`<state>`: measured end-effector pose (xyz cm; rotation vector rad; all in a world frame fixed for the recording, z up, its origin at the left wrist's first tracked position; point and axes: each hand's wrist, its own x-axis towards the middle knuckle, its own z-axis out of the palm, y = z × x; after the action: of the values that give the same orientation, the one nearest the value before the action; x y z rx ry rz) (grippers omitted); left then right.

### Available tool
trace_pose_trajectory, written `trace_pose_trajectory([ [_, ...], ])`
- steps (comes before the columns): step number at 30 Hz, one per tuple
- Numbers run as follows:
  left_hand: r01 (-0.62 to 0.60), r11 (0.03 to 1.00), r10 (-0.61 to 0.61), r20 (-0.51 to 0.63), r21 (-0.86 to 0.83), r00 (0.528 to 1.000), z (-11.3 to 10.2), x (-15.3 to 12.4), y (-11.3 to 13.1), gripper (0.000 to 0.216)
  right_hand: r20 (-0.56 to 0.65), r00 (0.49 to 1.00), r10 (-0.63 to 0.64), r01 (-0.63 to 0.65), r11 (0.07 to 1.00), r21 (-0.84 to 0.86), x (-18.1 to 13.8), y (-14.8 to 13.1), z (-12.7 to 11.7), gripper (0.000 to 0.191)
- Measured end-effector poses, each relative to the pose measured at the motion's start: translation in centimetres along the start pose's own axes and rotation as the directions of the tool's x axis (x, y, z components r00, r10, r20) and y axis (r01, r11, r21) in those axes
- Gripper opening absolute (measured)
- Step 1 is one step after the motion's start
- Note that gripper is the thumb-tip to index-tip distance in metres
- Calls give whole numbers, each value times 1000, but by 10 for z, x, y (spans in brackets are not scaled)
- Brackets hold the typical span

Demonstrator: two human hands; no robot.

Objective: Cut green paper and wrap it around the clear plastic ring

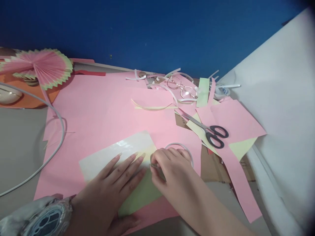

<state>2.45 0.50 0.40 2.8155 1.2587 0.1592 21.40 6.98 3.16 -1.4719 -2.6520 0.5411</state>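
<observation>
Pressing on the pale green paper (141,198), our left hand (115,180) lies flat, its grip spread out; the paper's far part shines whitish. At the right of the paper, our right hand (173,167) has its grip pinched on a small thin piece (154,166), though we cannot tell just what it is. A white strip (176,143) curves behind that hand. Our paper rests on a large pink sheet (98,114) over the grey counter (19,137). To the right, we see scissors (207,129) across paper scraps (242,147); beyond sit round glasses (182,87) among cut strips (203,92). At far left, a pleated fan (52,67) partly covers an orange sheet (45,100).
</observation>
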Motion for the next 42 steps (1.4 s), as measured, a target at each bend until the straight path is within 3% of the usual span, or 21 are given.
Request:
trace_pose_trajectory([
  [10, -10, 999, 9, -39, -38, 999, -1, 1, -4, 74, -9, 1000, -8, 8, 1000, 18, 0, 0, 1, 10],
  [17, -10, 998, 12, 36, -65, 999, 0, 5, -7, 81, -30, 1000, -7, 8, 1000, 24, 0, -1, 0, 9],
  [24, 19, 999, -20, -32, -42, 999, 2, 7, 0, 81, -36, 999, -31, 31, 999, 18, -2, -1, 0, 12],
  [34, 39, 999, -39, -13, 10, 999, -4, 7, 1, 75, 121, 991, 55, -47, 997, -68, -2, 11, -15, 13],
  [38, 57, 998, -56, -31, 25, 998, -3, 0, 6, 74, 135, 987, -92, 116, 975, -188, -1, 16, -24, 12],
  [42, 82, 996, -78, -91, 43, 993, 1, -6, 10, 81, 232, 941, -246, 313, 895, -318, -3, 12, -30, 19],
])
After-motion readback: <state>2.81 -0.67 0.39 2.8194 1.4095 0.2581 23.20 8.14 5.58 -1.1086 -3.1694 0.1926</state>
